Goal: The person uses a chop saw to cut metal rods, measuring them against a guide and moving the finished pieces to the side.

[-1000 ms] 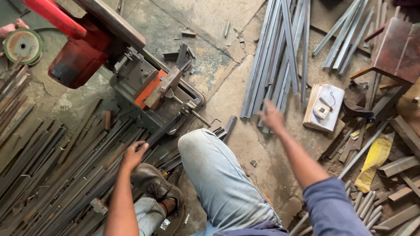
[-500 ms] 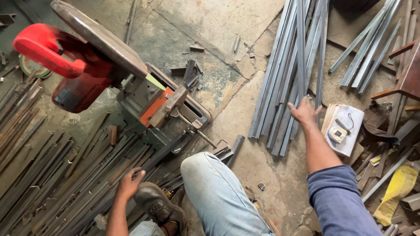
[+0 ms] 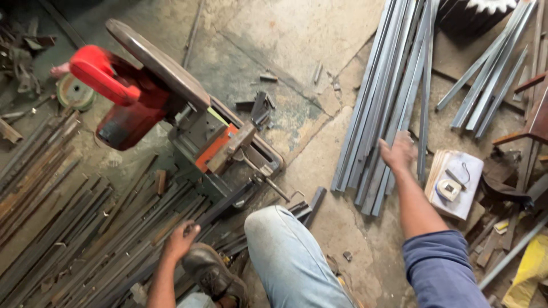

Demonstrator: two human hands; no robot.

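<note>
1. The right hand [image 3: 398,153] lies open on the bundle of long grey steel bars [image 3: 383,108] on the concrete floor [image 3: 297,34]; close around one bar only.
2. The left hand [image 3: 181,239] rests loosely on the dark cut rods [image 3: 85,228] beside the red chop saw [image 3: 165,114]; keep it there.

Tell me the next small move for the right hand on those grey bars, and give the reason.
Probably close the right hand around one bar of the grey steel bars and draw it toward the red chop saw. The hand lies open on the bundle with no grip yet, and the saw's vise looks empty. The left hand rests by the dark cut bars.
</note>
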